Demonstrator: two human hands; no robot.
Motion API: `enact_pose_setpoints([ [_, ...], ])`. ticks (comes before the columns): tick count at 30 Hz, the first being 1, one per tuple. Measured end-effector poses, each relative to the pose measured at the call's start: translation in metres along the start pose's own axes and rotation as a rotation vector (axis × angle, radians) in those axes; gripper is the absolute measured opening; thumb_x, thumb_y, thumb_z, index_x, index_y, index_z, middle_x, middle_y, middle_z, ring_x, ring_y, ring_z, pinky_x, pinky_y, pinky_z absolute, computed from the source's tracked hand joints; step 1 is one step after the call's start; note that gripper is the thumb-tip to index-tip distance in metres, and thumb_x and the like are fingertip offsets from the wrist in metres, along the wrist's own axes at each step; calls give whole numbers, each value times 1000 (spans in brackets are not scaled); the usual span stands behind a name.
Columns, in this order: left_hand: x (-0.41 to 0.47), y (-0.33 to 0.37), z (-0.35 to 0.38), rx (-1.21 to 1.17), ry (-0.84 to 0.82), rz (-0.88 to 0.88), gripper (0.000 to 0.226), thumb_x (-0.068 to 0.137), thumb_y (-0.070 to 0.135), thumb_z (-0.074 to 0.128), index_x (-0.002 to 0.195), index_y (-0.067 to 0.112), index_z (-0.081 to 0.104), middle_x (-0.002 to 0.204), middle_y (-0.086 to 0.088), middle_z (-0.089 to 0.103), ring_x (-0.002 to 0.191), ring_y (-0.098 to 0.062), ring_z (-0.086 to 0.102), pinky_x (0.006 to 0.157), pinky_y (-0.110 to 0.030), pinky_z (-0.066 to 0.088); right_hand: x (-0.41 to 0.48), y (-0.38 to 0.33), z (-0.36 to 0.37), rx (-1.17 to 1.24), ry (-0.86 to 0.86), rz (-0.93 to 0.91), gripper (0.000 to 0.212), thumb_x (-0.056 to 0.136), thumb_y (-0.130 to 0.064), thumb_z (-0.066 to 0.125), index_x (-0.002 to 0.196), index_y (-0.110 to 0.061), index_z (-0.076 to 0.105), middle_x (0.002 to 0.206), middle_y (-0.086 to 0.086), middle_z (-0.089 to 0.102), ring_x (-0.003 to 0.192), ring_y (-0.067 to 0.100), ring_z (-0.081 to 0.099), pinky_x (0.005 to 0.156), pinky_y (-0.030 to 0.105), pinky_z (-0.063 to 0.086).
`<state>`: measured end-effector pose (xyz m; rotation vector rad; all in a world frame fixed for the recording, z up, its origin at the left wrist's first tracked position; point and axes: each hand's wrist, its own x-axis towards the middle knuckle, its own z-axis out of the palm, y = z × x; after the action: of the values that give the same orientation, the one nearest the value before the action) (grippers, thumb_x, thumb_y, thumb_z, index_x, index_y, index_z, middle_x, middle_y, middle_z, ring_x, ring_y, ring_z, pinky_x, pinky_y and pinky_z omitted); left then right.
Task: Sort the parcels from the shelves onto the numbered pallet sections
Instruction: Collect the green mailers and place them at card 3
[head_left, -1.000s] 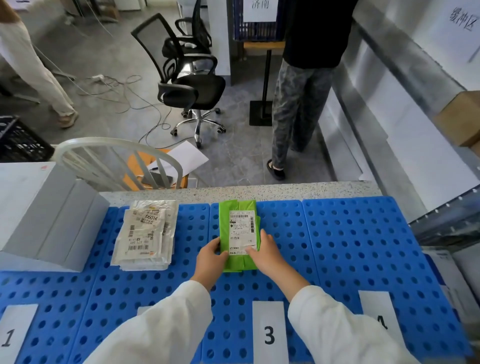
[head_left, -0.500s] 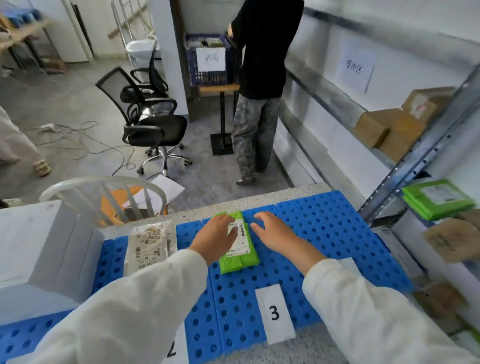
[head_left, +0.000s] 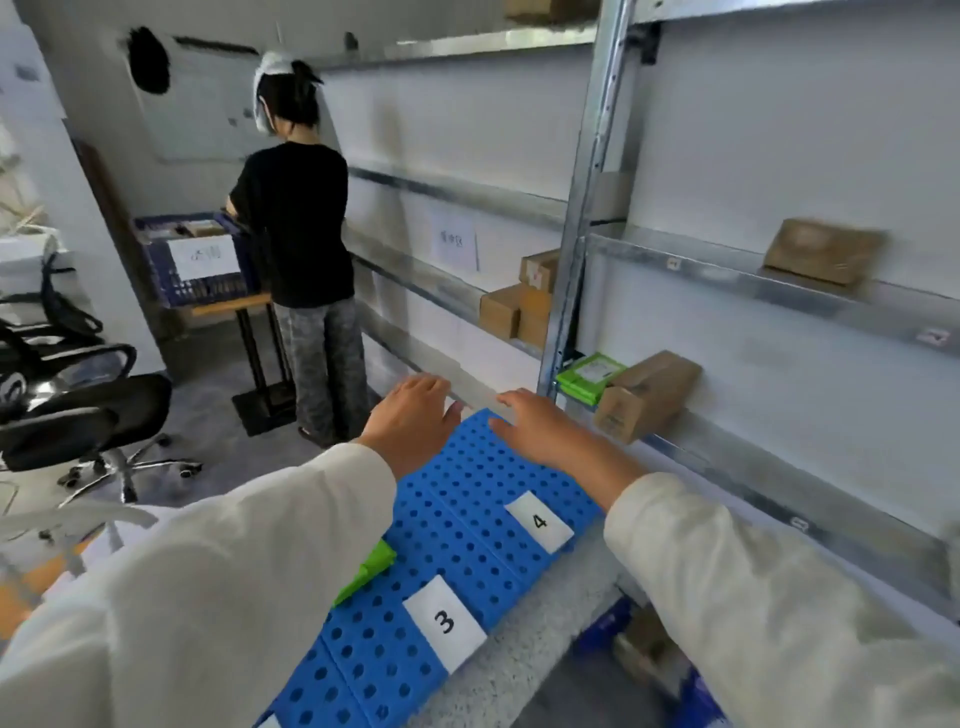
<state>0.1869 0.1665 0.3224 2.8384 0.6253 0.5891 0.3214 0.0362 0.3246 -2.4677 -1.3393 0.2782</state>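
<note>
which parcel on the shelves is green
The flat green parcel on the lower shelf, just right of the metal upright, beside a brown box. The other shelf parcels are all brown.

Green parcel (head_left: 371, 566) flat on blue pallet (head_left: 467, 499), section 3; green mailer (head_left: 589, 375) beside brown box (head_left: 644, 395) on shelf (head_left: 737, 470).

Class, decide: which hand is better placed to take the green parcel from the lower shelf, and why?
Probably the right hand: open and empty, it is nearer the green parcel on the shelf. The left hand, also open, would have to reach across.
</note>
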Motion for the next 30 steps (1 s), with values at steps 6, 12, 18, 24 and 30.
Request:
enact_pose_setpoints([
  [6,32,115,-17,48,21,274,43,99,40,37,129,12,51,135,-5,52,129,-21,43,104,-37,38,-87,51,-79,30,145,149,47,96,-36,53,134,-8,50,134,12,53,117,27,54,93,35,46],
  [12,35,277,-12,-14,23,522,42,98,35,40,128,10,52,133,-7,53,127,-22,43,103,-36,36,-225,129,-155,-18,309,281,41,95,-29,56,133,-15,55,136,8,54,117,22,54,95,26,40],
  [18,-8,458,-7,-91,32,733,49,101,43,35,142,17,40,150,-3,40,138,-23,36,111,-38,32,-386,217,-203,-121,404,601,60,98,-44,46,149,-15,33,155,4,33,137,24,38,110,36,32],
  [24,-70,622,-4,-195,71,946,45,101,40,37,134,13,50,138,-6,52,127,-22,47,103,-35,40,-539,282,-245,-135,515,780,60,97,-44,47,148,-15,33,154,5,34,137,24,38,110,35,32],
  [30,-135,766,10,-306,27,1083,43,101,39,37,130,12,51,134,-7,54,125,-23,47,100,-37,43,-678,330,-260,-165,570,922,55,97,-41,49,143,-13,41,147,6,43,129,23,46,103,33,37],
])
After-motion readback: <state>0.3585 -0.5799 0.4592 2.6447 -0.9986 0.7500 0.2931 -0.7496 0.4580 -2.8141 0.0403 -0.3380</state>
